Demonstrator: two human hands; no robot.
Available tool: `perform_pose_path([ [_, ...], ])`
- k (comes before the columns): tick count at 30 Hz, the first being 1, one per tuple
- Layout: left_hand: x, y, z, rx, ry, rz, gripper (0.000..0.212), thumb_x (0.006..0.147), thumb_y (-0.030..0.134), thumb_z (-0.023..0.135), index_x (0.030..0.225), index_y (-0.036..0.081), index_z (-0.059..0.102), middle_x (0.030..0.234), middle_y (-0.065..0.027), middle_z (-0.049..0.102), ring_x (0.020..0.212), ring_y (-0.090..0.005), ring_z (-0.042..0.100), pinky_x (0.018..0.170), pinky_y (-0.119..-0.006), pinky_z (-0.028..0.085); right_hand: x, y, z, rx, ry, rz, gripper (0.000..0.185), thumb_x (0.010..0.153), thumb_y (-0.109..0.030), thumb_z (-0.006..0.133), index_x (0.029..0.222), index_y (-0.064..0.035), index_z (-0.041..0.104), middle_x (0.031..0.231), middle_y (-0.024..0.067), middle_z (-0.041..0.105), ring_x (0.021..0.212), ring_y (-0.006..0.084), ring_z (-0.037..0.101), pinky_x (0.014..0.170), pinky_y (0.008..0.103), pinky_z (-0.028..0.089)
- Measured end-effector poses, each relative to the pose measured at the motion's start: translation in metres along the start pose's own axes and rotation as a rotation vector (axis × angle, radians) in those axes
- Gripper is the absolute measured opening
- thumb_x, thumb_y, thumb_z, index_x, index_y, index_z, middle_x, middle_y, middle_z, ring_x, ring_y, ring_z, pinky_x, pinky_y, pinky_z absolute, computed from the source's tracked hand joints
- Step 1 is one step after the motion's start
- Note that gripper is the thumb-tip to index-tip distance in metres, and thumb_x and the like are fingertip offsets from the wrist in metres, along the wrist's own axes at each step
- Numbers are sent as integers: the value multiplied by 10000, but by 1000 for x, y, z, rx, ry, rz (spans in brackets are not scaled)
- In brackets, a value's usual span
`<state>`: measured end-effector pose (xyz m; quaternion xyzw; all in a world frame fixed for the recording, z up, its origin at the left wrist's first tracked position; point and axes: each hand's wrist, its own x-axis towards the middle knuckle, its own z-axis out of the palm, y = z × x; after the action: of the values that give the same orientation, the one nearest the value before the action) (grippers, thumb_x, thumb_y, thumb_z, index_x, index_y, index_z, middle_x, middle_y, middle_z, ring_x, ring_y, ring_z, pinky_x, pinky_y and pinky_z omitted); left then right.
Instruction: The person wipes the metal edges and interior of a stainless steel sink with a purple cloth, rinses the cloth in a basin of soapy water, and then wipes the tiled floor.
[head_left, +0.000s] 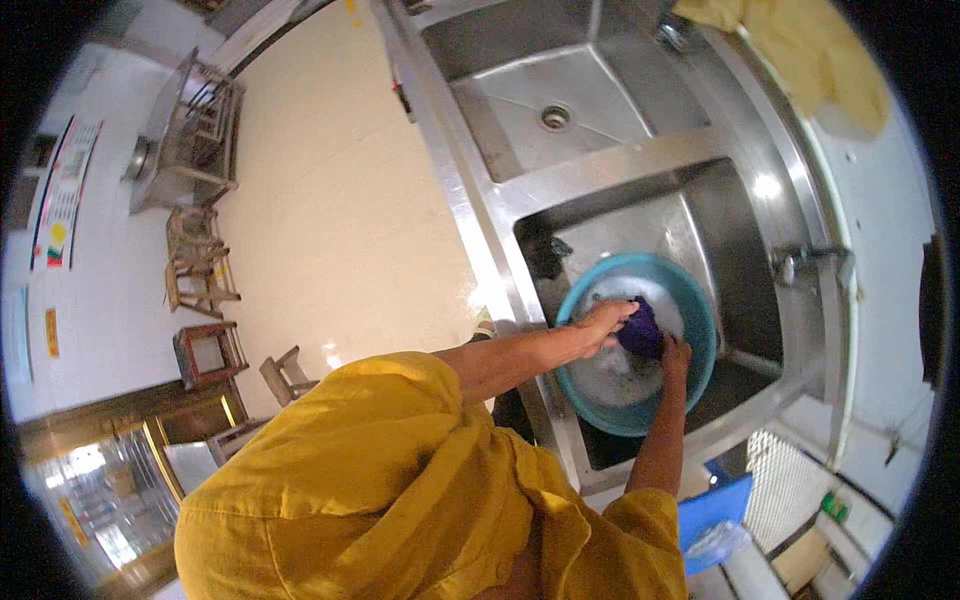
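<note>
A turquoise plastic basin stands in the nearer bowl of a stainless steel sink, with foamy water inside. Above the suds, a dark purple cloth is bunched between my two hands. My left hand grips its left edge, with the thumb and fingers at the top of the cloth. On the other side, my right hand holds the lower right edge, its fingertips partly hidden by the fabric.
Another sink bowl with a drain lies beyond a steel divider. A tap projects from the wall side. Dark crumpled material sits in the near bowl's corner. Yellow cloth hangs at upper right. Wooden stools line the floor's left side.
</note>
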<state>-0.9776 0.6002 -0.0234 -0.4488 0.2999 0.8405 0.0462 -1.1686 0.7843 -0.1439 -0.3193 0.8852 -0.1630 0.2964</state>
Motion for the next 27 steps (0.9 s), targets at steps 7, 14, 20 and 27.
perform_pose_path([
  [7,-12,-2,-18,65,-31,-159,661,868,474,592,1388,139,358,1491,-96,272,1367,-269,247,1039,-509,308,-9,-32,112,-370,-27,134,566,863,-290,570,1297,37,412,1310,218,443,1122,373,504,952,452,413],
  [14,5,-16,-29,159,-78,-64,828,853,577,530,1481,163,183,1557,-108,75,1425,-315,87,1091,-574,189,7,-1,59,-306,-281,211,452,836,-208,551,1216,28,481,1203,182,503,1040,326,532,908,419,428],
  [20,41,-40,-22,-38,-14,-126,932,812,719,457,1506,236,65,1574,-68,-60,1432,-354,9,1067,-667,96,-40,-76,35,669,-197,392,369,813,-137,535,1147,20,540,1111,152,555,970,286,556,869,391,440],
  [27,42,-26,-24,-165,-8,-166,876,832,729,362,1506,234,98,1571,-100,29,1416,-398,77,1047,-687,118,-164,-227,-101,891,-219,-82,336,820,-164,595,1105,9,555,1103,126,563,955,261,547,877,339,423],
])
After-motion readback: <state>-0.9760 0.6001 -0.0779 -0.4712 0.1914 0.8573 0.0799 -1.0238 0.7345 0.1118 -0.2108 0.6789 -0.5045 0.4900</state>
